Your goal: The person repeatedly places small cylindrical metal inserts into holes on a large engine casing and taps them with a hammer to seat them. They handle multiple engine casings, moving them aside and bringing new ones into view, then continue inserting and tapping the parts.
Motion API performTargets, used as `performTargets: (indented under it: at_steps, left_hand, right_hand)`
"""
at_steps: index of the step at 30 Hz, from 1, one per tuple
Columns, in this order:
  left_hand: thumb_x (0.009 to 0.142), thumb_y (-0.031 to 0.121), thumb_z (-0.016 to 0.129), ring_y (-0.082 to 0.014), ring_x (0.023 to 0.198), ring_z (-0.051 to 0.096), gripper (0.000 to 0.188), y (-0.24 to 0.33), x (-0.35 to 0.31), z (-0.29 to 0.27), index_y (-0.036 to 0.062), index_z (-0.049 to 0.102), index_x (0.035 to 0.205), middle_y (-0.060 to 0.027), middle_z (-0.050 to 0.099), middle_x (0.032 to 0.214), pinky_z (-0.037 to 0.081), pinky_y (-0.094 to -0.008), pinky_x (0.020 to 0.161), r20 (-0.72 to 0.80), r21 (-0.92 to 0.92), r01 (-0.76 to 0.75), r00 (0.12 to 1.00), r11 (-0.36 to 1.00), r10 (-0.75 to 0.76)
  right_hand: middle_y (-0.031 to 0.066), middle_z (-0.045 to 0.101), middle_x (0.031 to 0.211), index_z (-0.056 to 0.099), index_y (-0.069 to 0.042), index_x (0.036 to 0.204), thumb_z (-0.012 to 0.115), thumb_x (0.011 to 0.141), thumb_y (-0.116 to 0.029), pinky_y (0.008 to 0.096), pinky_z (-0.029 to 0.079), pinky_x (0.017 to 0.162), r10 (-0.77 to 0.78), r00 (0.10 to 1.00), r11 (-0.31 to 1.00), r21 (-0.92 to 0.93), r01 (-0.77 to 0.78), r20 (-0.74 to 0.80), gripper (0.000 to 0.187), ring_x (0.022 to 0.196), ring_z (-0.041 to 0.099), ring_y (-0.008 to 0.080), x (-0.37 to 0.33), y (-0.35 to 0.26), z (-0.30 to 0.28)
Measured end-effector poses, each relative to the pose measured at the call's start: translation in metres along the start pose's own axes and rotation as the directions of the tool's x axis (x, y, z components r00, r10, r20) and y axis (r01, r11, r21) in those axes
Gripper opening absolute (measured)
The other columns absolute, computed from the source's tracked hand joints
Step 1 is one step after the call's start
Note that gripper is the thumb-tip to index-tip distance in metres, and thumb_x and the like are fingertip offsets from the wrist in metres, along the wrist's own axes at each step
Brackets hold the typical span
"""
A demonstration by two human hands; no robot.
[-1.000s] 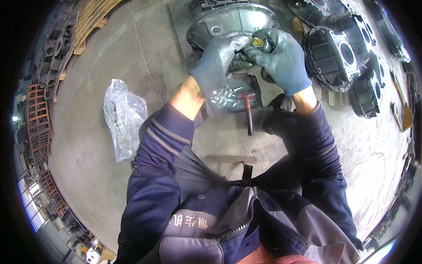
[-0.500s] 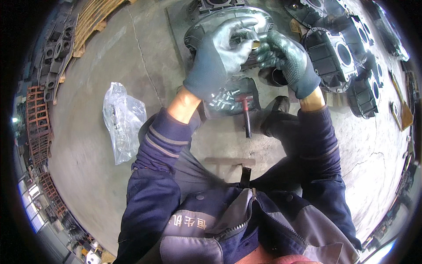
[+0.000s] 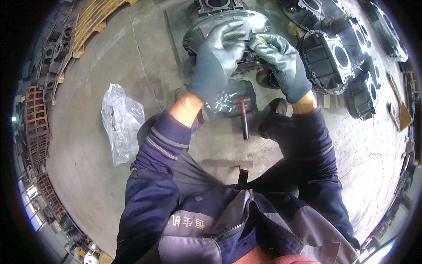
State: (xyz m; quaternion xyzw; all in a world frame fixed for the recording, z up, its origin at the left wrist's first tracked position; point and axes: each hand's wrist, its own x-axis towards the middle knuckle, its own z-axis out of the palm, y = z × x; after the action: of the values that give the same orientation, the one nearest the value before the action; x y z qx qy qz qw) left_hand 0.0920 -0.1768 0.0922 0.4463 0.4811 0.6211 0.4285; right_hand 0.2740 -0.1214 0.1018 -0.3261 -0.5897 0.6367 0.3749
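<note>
Both my hands wear grey-green coated gloves over a large round metal casting [image 3: 193,37]. My left hand [image 3: 222,55] has its fingers stretched out and apart above the casting, with nothing seen in them. My right hand [image 3: 283,57] is closed, thumb and fingertips pressed together; a small yellowish bit shows at the tips, too little to name. Below the hands, a dark tray-like sheet [image 3: 248,86] carries several short shiny metal cylinders [image 3: 224,102]. A hammer [image 3: 245,119] with a reddish head and dark handle lies across its near edge.
Several dark castings [image 3: 327,61] stand to the right. A dark round cup [image 3: 267,79] is beside my right wrist. On the left lies a clear plastic bag [image 3: 121,125]. A T-shaped tool [image 3: 226,163] lies between my legs. A wooden pallet [image 3: 99,17] is far left.
My hands were close together around a small part with a golden inside. Now they are slightly apart; the right fingers have closed and the left fingers have opened out.
</note>
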Motion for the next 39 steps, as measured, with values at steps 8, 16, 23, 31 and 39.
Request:
performTargets:
  at_steps: [8, 16, 23, 31, 39]
  left_hand:
    - [0.094, 0.005, 0.067, -0.0105, 0.097, 0.066, 0.042, 0.01, -0.013, 0.002, 0.0019, 0.063, 0.136, -0.0067, 0.072, 0.111, 0.054, -0.0243, 0.088, 0.03, -0.321, 0.255, 0.965, 0.912, -0.26]
    - [0.091, -0.004, 0.065, -0.016, 0.096, 0.069, 0.045, 0.011, -0.01, 0.005, -0.0065, 0.059, 0.135, -0.0124, 0.071, 0.108, 0.055, -0.0283, 0.089, -0.016, -0.455, 0.294, 0.941, 0.841, -0.337]
    - [0.088, -0.006, 0.067, -0.0185, 0.092, 0.07, 0.042, 0.009, -0.003, 0.003, -0.0067, 0.063, 0.13, -0.015, 0.073, 0.104, 0.057, -0.0286, 0.086, -0.088, -0.339, 0.282, 0.94, 0.897, -0.329]
    - [0.091, 0.01, 0.075, -0.0182, 0.098, 0.071, 0.036, 0.002, 0.001, -0.01, -0.0033, 0.069, 0.124, -0.0108, 0.073, 0.11, 0.06, -0.0315, 0.087, 0.068, -0.296, 0.339, 0.94, 0.893, -0.334]
    - [0.091, 0.007, 0.076, -0.0147, 0.095, 0.071, 0.035, -0.002, 0.002, 0.0, -0.0027, 0.069, 0.123, -0.0093, 0.075, 0.108, 0.056, -0.0278, 0.091, 0.048, -0.164, 0.322, 0.947, 0.932, -0.319]
  right_hand:
    - [0.0112, 0.071, 0.121, 0.073, 0.003, 0.116, 0.069, 0.094, -0.004, 0.0288, 0.054, 0.097, -0.079, 0.995, 0.982, -0.176, 0.067, -0.062, 0.023, 0.108, 0.069, 0.017, -0.001, 0.001, 0.003]
    - [0.0085, 0.075, 0.109, 0.07, 0.004, 0.122, 0.078, 0.091, -0.009, 0.0273, 0.057, 0.088, -0.173, 0.985, 0.956, -0.239, 0.171, 0.011, 0.035, 0.099, 0.071, 0.0125, 0.001, 0.01, 0.005]
    - [0.0079, 0.075, 0.109, 0.069, 0.003, 0.126, 0.079, 0.088, -0.01, 0.028, 0.057, 0.089, -0.095, 0.995, 0.986, -0.137, 0.093, -0.009, 0.04, 0.1, 0.07, 0.0126, 0.004, 0.016, 0.0]
    - [0.0073, 0.075, 0.108, 0.072, 0.0, 0.122, 0.079, 0.088, -0.009, 0.0258, 0.057, 0.086, -0.126, 0.991, 0.919, -0.371, 0.134, 0.046, 0.036, 0.097, 0.069, 0.0105, 0.007, 0.015, -0.007]
    - [0.008, 0.075, 0.111, 0.07, 0.002, 0.12, 0.079, 0.085, 0.003, 0.027, 0.058, 0.085, -0.165, 0.985, 0.925, -0.338, 0.173, 0.053, 0.036, 0.096, 0.069, 0.0118, 0.002, 0.012, -0.006]
